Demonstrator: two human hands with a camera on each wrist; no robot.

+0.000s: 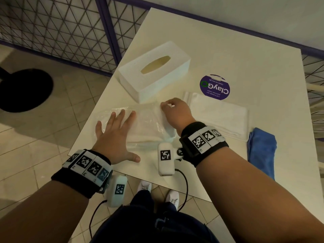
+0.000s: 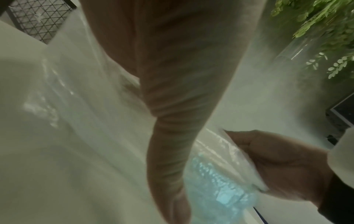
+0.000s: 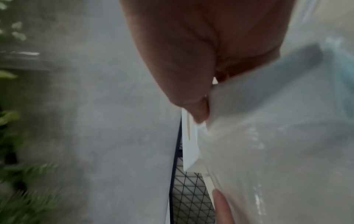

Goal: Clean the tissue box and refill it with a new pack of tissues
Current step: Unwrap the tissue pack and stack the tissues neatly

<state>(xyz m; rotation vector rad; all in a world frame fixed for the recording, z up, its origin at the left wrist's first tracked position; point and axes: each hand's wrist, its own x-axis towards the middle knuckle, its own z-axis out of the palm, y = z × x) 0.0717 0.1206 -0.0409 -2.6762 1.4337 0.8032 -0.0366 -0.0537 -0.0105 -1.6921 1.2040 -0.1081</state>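
A white tissue box (image 1: 154, 71) with an oval slot stands on the white table (image 1: 228, 50), apparently empty through the slot. In front of it lies a tissue pack in clear plastic wrap (image 1: 147, 123). My left hand (image 1: 115, 135) lies flat on the pack's left end, fingers spread. My right hand (image 1: 175, 111) pinches the wrap at the pack's far right edge; in the right wrist view the thumb and fingers (image 3: 199, 106) pinch the plastic wrap (image 3: 268, 136). In the left wrist view my left hand (image 2: 172, 106) presses the wrap (image 2: 47, 91).
A second white tissue stack in a clear wrapper (image 1: 219, 114) lies to the right, and a folded blue cloth (image 1: 262, 151) at the near right edge. A round purple sticker (image 1: 214, 87) marks the table. A wire-mesh fence (image 1: 61, 28) stands to the left.
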